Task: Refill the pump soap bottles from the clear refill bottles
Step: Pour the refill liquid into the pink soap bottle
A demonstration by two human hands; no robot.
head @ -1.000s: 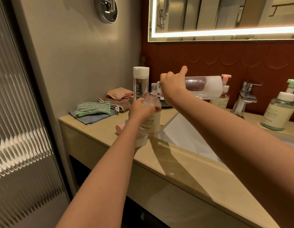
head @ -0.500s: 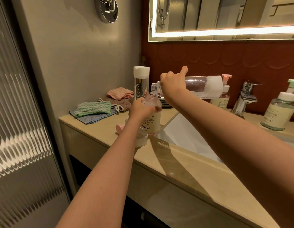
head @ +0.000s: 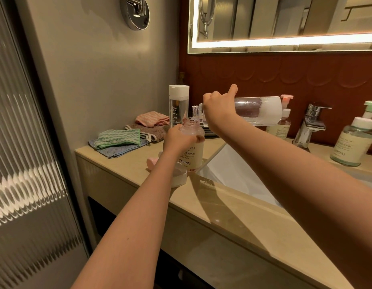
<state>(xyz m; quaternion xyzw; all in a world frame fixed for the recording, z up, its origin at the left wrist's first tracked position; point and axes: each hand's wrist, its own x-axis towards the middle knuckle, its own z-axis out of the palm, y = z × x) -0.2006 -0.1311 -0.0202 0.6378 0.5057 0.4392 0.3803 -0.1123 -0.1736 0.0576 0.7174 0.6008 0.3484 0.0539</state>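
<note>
The open pink soap bottle is grasped by the left hand; the clear refill bottle, tipped sideways above it, is gripped by the right hand.

Both forearms bare, no sleeves; left hand, right hand ungloved.

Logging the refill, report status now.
Left hand grips the pink soap bottle. Right hand tips the clear refill bottle sideways, its neck over the bottle's mouth. Nothing in the way.
</note>
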